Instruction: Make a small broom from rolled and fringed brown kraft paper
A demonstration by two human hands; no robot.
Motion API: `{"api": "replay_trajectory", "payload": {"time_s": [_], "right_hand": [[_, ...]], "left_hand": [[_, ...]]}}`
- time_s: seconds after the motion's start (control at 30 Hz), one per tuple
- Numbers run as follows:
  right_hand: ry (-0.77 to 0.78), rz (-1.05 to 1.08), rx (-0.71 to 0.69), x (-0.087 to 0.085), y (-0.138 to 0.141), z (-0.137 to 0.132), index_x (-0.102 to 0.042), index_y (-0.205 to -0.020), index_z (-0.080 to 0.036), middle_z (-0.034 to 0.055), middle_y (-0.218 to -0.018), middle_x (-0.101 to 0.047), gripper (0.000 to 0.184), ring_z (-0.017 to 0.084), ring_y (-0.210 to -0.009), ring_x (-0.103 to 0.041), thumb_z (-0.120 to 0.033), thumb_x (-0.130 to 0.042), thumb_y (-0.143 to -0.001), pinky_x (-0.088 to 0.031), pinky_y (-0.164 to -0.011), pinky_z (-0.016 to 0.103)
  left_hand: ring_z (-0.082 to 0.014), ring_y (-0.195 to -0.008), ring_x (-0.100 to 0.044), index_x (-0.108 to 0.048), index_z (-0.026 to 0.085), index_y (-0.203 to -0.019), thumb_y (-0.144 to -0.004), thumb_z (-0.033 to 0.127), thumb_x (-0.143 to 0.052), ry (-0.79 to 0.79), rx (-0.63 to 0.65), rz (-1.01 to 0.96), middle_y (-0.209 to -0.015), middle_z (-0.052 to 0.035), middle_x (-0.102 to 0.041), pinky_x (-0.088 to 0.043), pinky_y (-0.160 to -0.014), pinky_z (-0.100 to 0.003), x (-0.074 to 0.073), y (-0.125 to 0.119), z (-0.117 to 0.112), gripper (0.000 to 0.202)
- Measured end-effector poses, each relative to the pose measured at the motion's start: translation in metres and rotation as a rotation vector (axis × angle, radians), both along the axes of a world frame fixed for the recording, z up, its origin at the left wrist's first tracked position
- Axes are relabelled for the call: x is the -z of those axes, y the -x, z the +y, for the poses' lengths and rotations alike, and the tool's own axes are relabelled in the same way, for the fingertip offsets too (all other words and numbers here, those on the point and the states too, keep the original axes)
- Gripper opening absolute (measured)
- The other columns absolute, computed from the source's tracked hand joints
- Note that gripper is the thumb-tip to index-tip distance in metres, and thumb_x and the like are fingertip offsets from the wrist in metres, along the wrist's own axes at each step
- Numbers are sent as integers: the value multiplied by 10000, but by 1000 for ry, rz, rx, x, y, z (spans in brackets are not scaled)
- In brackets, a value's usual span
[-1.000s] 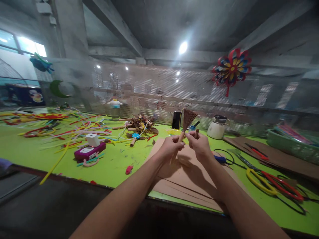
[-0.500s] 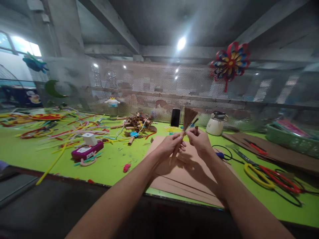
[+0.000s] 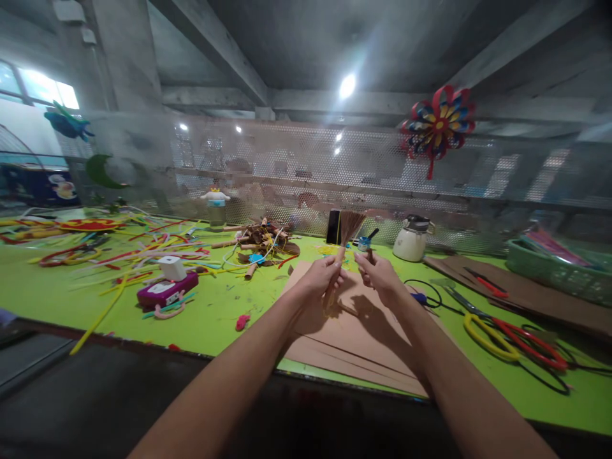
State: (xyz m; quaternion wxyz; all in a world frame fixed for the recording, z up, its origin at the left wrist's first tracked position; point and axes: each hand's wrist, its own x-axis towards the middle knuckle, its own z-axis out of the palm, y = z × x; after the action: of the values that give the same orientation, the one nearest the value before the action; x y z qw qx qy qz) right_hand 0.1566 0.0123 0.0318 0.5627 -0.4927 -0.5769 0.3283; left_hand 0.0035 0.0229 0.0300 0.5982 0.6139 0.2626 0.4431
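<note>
My left hand is closed around the narrow stem of a small brown broom-like bundle, whose fringed end fans upward. To its right, my right hand is pinched, with a short dark-brown piece showing at the fingertips. A gap separates the hands. Below them lie sheets of brown paper, crossed by the shadows of the hands. Just behind the right hand stands a small blue jar with a dark stick in it.
Scissors with a black cord lie right, near brown card and a green basket. A white jug and a phone stand behind. Left are a brown scrap pile, a purple power strip and coloured pipe cleaners.
My hands have moved apart. The bundle has shifted left with my left hand, and the blue jar behind now shows more fully. The right hand still pinches its brown piece.
</note>
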Motion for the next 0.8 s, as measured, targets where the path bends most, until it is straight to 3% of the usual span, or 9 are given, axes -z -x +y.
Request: {"api": "replay_trajectory", "payload": {"time_s": [0.1, 0.23, 0.37, 0.43, 0.5, 0.57, 0.63, 0.7, 0.8], "right_hand": [[63, -272, 86, 10, -9, 6, -484, -644, -182, -63, -451, -404, 289, 74, -400, -338, -452, -493, -746, -251, -412, 207], [81, -409, 101, 18, -19, 8, -525, -499, -168, -22, -443, -486, 205, 112, -480, -443, -293, -656, -597, -300, -477, 232], [-31, -377, 79, 9, -12, 1, -646, -666, -155, 46, -681, -644, 167, 179, -690, -563, -318, -641, -629, -404, -657, 289], [-117, -205, -53, 2, 0, -5, -662, -832, -156, 73, -874, -664, 238, 203, -847, -577, -322, -611, -669, -414, -769, 324], [-131, -9, -315, -3, 13, -13, -627, -995, -173, 79, -1001, -642, 339, 207, -943, -564, -283, -610, -675, -417, -816, 338], [-74, 71, -561, -4, 24, -21, -586, -1080, -185, 75, -973, -640, 414, 194, -913, -573, -231, -621, -670, -431, -801, 333], [14, 60, -684, -1, 32, -26, -565, -1105, -177, 47, -808, -642, 421, 155, -754, -584, -217, -620, -690, -444, -722, 306], [101, 24, -697, 4, 33, -27, -579, -1069, -153, 1, -635, -584, 355, 100, -554, -516, -271, -602, -735, -414, -563, 244], [220, 3, -670, 11, 30, -25, -599, -1000, -131, -57, -503, -454, 343, 44, -389, -334, -396, -551, -787, -249, -388, 183]], "left_hand": [[-56, -505, -500, -513, 130, -779, -812, 240, -536, 46, -43, -62, -652, -11, -560, -389, -522, -171, -4, 3, 4, 117], [-61, -515, -521, -496, 124, -818, -800, 132, -518, 100, -23, -164, -665, -10, -561, -408, -531, -174, -7, 7, 5, 30], [-89, -579, -564, -497, 124, -919, -785, 92, -508, 96, 36, -261, -686, -11, -563, -457, -617, -217, -12, 11, 1, 139], [-100, -609, -574, -492, 122, -964, -792, 90, -497, 81, 51, -322, -691, -15, -566, -468, -659, -240, -17, 12, -2, 175], [-110, -628, -578, -485, 124, -968, -806, 97, -480, 57, 59, -398, -693, -20, -566, -471, -669, -254, -25, 14, -4, 165], [-121, -632, -582, -478, 138, -949, -813, 117, -482, 34, 62, -460, -696, -20, -565, -472, -645, -261, -32, 16, -5, 138], [-130, -632, -590, -472, 154, -931, -813, 126, -490, 19, 48, -497, -702, -16, -564, -470, -619, -261, -37, 20, -3, 122], [-126, -625, -593, -470, 158, -908, -814, 111, -481, 22, 7, -532, -692, -10, -560, -470, -622, -259, -40, 25, 1, 105], [-115, -593, -590, -462, 155, -871, -825, 81, -439, 79, -87, -586, -656, 3, -550, -483, -666, -291, -39, 32, 9, 90]]}}
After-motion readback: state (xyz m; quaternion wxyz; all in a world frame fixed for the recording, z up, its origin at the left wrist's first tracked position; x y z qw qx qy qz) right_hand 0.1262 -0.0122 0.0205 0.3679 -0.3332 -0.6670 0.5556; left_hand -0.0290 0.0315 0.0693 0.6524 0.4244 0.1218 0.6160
